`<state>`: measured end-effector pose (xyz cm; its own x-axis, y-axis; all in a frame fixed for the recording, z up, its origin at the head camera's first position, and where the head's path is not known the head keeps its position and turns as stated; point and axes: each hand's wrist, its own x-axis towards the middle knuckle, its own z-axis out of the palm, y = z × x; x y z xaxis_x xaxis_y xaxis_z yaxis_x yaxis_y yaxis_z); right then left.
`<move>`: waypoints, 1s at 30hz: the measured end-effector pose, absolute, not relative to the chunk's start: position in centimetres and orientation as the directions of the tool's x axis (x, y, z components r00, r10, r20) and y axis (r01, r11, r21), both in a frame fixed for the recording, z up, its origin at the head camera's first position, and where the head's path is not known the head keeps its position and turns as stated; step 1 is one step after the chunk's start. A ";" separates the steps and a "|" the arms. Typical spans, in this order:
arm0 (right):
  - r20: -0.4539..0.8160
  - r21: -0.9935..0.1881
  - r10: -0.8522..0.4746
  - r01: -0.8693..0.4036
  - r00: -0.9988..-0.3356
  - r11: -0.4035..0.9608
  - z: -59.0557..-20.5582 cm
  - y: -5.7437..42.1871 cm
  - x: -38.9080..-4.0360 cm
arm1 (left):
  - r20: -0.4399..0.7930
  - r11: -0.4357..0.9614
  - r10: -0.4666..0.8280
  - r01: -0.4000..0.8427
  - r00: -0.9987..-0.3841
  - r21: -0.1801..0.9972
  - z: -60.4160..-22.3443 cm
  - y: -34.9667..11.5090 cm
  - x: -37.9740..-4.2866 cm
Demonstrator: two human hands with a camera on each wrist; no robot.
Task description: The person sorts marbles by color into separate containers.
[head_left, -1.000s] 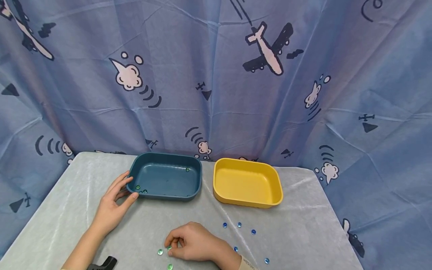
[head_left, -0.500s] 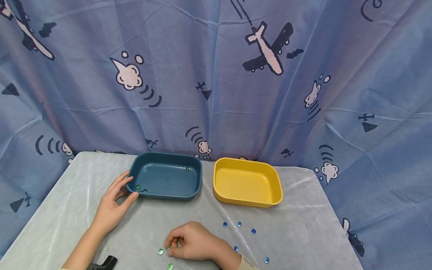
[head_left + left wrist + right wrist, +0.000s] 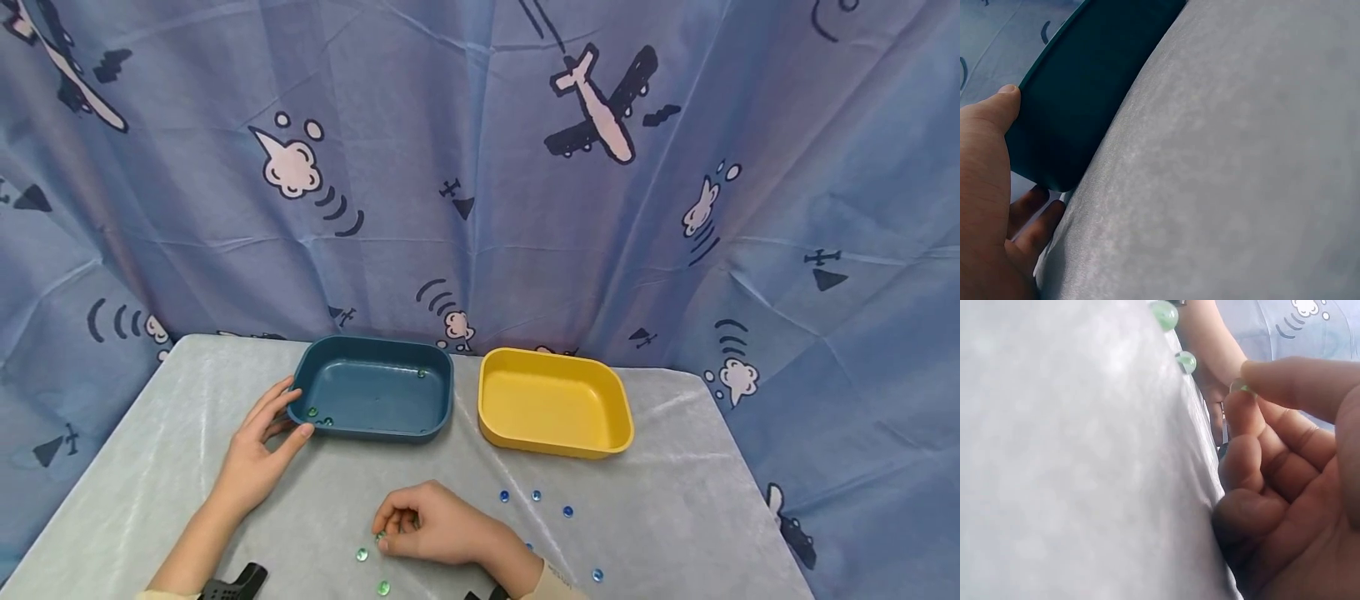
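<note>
My right hand (image 3: pixel 435 523) pinches a small green glass marble (image 3: pixel 1242 385) between thumb and index finger, the other fingers curled into the palm. Two more green marbles lie just by it, one (image 3: pixel 362 554) to its left and one (image 3: pixel 384 588) nearer the front. At the back left stands a dark teal plastic bin (image 3: pixel 375 434) with several green marbles (image 3: pixel 312 412) on its floor. My left hand (image 3: pixel 258 454) grips the bin's near left corner, thumb on the front wall and fingers along the left side; the left wrist view shows the thumb tip (image 3: pixel 1009 90) at the rim.
A yellow bin (image 3: pixel 557 448) stands right of the teal one. Several blue marbles (image 3: pixel 567 512) are scattered on the grey cloth-covered table (image 3: pixel 675 500) in front of it. Behind the table hangs a blue curtain (image 3: pixel 480 167) with printed planes.
The right hand has risen slightly, with the green marble pinched in its fingertips. The left hand stays on the teal bin. The head view has shifted a little.
</note>
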<state>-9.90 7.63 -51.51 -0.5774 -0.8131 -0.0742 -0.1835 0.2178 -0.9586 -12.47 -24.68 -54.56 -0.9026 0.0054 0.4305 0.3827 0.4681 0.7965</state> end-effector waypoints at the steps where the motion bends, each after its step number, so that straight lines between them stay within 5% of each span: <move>1: -0.073 -0.960 -0.812 -0.179 -0.579 0.214 -51.5 7.6 -9.9 | 0.428 0.468 0.006 0.381 -0.904 0.798 -54.5 -24.7 -12.5; 30: 0.062 -0.937 -0.640 -0.265 -0.766 0.226 -46.2 9.8 -13.3 | 0.399 0.484 0.001 0.349 -0.917 0.802 -54.2 -24.7 -12.3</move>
<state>-13.27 9.84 -46.22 -0.7658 -0.6402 0.0616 -0.2647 0.2264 -0.9374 -12.28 -24.66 -54.23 -0.9171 0.0008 0.3987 0.3492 0.4844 0.8022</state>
